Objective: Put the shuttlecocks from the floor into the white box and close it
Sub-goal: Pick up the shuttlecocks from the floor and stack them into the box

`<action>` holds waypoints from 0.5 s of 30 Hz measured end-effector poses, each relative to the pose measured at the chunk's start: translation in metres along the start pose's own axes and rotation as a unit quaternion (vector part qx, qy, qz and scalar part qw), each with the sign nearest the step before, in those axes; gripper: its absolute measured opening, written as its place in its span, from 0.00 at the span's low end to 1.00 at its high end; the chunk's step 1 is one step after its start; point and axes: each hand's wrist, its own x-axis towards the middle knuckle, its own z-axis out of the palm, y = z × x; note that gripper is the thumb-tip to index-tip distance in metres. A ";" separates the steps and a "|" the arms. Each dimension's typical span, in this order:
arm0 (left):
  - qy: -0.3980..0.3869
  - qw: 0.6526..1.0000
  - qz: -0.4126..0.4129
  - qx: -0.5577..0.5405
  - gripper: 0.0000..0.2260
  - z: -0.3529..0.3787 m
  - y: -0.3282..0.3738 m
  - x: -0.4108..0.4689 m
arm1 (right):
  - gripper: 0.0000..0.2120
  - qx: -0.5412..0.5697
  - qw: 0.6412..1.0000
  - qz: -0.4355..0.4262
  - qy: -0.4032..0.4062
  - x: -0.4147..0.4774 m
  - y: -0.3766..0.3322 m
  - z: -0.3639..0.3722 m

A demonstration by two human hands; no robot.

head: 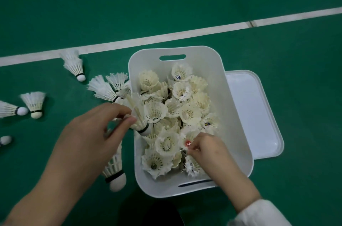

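Observation:
The white box [209, 59] stands open on the green floor, holding several white feather shuttlecocks [187, 113]. My left hand [88, 137] pinches a shuttlecock [140, 122] by its feathers over the box's left rim, cork end down. My right hand [207, 149] reaches inside the box near its front right, fingers closed on a shuttlecock [192, 165] among the pile. Several more shuttlecocks lie on the floor to the left, one [75, 66] by the white line, one [34, 102] further left, one [115, 174] beside the box under my left hand.
The box's white lid [259, 114] lies flat on the floor, partly tucked under the box's right side. A white court line [185, 34] crosses the green floor behind the box. A dark shape [161, 214] sits at the bottom edge.

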 end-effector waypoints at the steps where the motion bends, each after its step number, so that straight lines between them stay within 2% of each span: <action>1: -0.004 1.000 0.006 0.001 0.06 0.000 0.000 -0.001 | 0.08 -0.002 1.000 0.000 -0.006 -0.001 0.000 0.004; 5: -0.016 0.999 0.031 0.013 0.05 0.002 0.000 -0.003 | 0.11 -0.033 0.999 -0.018 -0.030 -0.007 0.001 0.003; 7: -0.019 0.999 0.047 0.014 0.06 0.004 0.002 -0.002 | 0.11 0.007 1.000 -0.017 0.016 -0.013 0.001 -0.009; 10: -0.032 0.997 0.070 0.004 0.07 0.010 0.009 0.001 | 0.11 0.128 0.983 -0.030 0.130 -0.021 -0.003 -0.033; 12: -0.043 0.995 0.089 -0.003 0.09 0.018 0.016 0.005 | 0.19 0.197 0.965 -0.067 0.157 -0.025 -0.010 -0.048; 15: -0.078 0.989 0.130 0.000 0.09 0.034 0.027 0.008 | 0.31 0.231 0.955 -0.145 0.114 -0.024 -0.021 -0.057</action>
